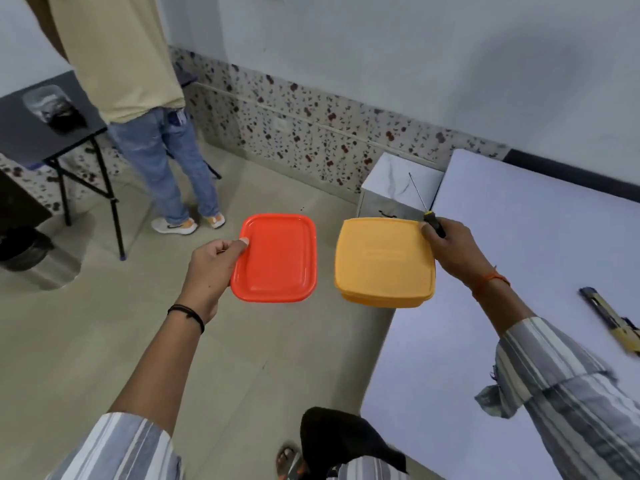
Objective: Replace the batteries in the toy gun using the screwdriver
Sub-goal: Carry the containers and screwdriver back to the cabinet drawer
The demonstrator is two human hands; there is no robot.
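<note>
Two striped sleeves reach forward from the bottom edge, and between them a sandalled foot (289, 460) shows on the tiled floor (86, 341). To the right lies a white table (485, 341), and near its right edge rests the toy gun (613, 318), yellow and dark, blurred and partly cut off by the frame.

Further out, the left hand (213, 263) pinches the near left edge of an orange lid (277, 258), thumb on top and fingers curled beneath, holding it flat above the floor. A black band circles that wrist. The right hand (453, 251) grips a yellow box (384, 261) by its far right corner, and the same fingers clamp the black handle of the screwdriver (427, 209) against it; the thin shaft points up and away. An orange thread sits on the right wrist. Lid and box hang side by side, apart, the box just past the table's left edge.

Beyond them stands a white bin (398, 185) against the speckled wall base. At the far left a second person (149, 116) in jeans and a pale shirt stands beside a dark folding table (41, 133) carrying a clear packet, with a steel bin (34, 261) near its legs.
</note>
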